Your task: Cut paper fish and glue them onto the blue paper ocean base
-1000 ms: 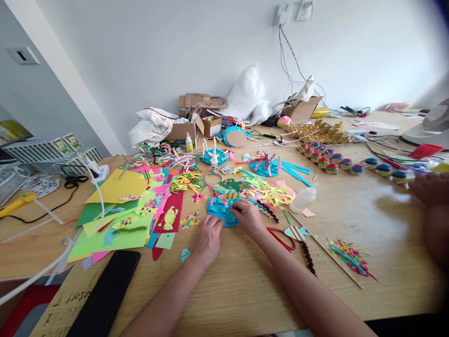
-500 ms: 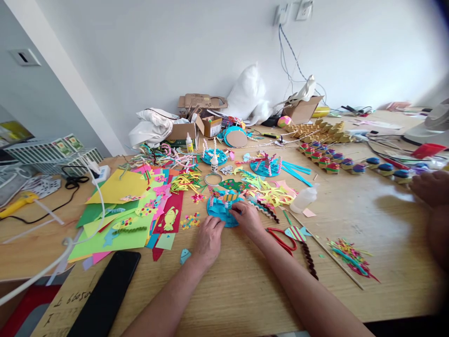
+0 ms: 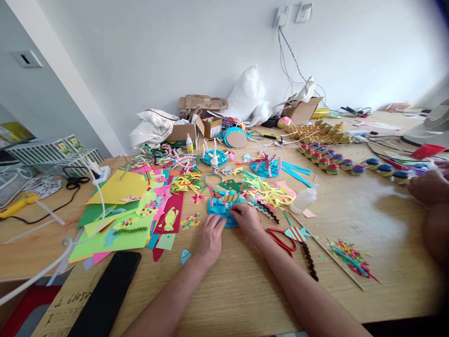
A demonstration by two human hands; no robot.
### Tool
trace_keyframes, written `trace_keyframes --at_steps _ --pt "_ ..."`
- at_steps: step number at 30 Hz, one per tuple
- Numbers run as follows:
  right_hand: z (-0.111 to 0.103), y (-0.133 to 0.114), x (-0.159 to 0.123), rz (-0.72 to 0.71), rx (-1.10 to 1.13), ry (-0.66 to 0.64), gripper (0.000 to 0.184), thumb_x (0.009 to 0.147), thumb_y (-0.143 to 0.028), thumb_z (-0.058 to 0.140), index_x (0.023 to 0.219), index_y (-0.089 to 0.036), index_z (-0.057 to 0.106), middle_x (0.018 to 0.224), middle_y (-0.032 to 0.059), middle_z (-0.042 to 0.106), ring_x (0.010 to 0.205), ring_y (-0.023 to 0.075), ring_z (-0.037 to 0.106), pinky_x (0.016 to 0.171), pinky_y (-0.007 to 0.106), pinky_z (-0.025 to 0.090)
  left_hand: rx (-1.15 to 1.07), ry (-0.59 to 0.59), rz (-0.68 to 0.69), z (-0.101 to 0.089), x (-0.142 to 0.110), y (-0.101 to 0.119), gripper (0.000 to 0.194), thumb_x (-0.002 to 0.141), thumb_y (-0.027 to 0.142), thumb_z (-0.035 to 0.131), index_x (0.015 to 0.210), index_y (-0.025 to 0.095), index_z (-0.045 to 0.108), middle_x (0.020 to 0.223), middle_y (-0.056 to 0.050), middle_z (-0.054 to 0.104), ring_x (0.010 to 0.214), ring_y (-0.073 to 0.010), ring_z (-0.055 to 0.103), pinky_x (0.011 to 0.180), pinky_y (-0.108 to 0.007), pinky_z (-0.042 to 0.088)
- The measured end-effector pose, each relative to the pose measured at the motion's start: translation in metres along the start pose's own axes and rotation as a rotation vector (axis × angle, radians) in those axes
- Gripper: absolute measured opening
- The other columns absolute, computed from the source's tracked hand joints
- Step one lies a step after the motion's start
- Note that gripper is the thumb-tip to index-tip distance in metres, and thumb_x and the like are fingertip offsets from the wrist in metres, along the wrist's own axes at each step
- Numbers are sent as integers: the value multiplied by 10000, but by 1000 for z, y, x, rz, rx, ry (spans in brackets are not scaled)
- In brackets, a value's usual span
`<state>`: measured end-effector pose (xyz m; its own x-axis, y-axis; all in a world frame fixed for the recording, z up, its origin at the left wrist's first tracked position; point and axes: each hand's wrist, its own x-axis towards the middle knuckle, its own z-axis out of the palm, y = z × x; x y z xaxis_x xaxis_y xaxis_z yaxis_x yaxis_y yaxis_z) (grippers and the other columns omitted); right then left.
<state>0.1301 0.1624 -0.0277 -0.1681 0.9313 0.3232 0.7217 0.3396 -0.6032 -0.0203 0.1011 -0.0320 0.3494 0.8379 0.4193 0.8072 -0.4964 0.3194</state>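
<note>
A round blue paper disc (image 3: 217,208) with small coloured cut-outs stuck upright on it lies on the wooden table (image 3: 245,285). My left hand (image 3: 209,239) rests flat at the disc's near edge and touches it. My right hand (image 3: 247,219) pinches a small piece at the disc's right edge. Red-handled scissors (image 3: 280,239) lie just right of my right wrist. A striped paper fish (image 3: 294,232) sits beside them.
Sheets of coloured paper (image 3: 121,206) spread at the left, with a black phone (image 3: 105,295) near the front edge. A glue bottle (image 3: 214,162), a clear bottle (image 3: 303,199), cardboard boxes (image 3: 191,128) and paper scraps (image 3: 351,257) lie around. Another person's hand (image 3: 430,187) is at the far right.
Both hands have stayed on the blue disc, with only slight finger movement. The other person's hand at the right has shifted a little.
</note>
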Motion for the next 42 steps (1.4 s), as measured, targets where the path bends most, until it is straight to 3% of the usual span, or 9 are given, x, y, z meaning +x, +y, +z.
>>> trace_keyframes --at_steps 13,30,33,36,42 --pt "-1 0 -1 5 8 -11 170 728 -166 487 644 -184 633 652 24 660 633 155 581 586 235 377 -174 -37 8 1 28 -3 408 811 24 358 1171 127 519 1265 -137 482 1185 -217 443 978 -410 412" --pt "-1 -2 1 16 -9 -52 139 729 -183 529 707 -199 665 688 19 685 636 151 598 594 232 399 -182 -46 13 11 39 -9 404 799 25 369 1137 145 554 1159 -113 570 1107 -199 509 954 -404 428" --pt "-18 -6 -2 37 -33 -37 113 710 -202 567 762 -203 667 734 35 689 670 163 604 618 245 407 -173 -47 11 15 39 -12 397 803 31 377 1138 151 552 1162 -113 571 1116 -200 506 950 -407 431" --pt "-53 -5 -19 97 -116 -10 107 719 -242 553 746 -212 652 717 28 673 647 161 590 587 244 386 -162 -63 12 16 40 -14 385 809 43 378 1139 147 548 1170 -117 569 1129 -203 497 949 -413 430" --pt "-130 35 -80 498 -369 -126 149 711 -338 535 652 -222 606 639 19 644 615 176 571 508 244 325 -163 -79 27 13 39 -13 379 805 42 378 1130 129 551 1154 -125 570 1117 -196 502 956 -386 423"
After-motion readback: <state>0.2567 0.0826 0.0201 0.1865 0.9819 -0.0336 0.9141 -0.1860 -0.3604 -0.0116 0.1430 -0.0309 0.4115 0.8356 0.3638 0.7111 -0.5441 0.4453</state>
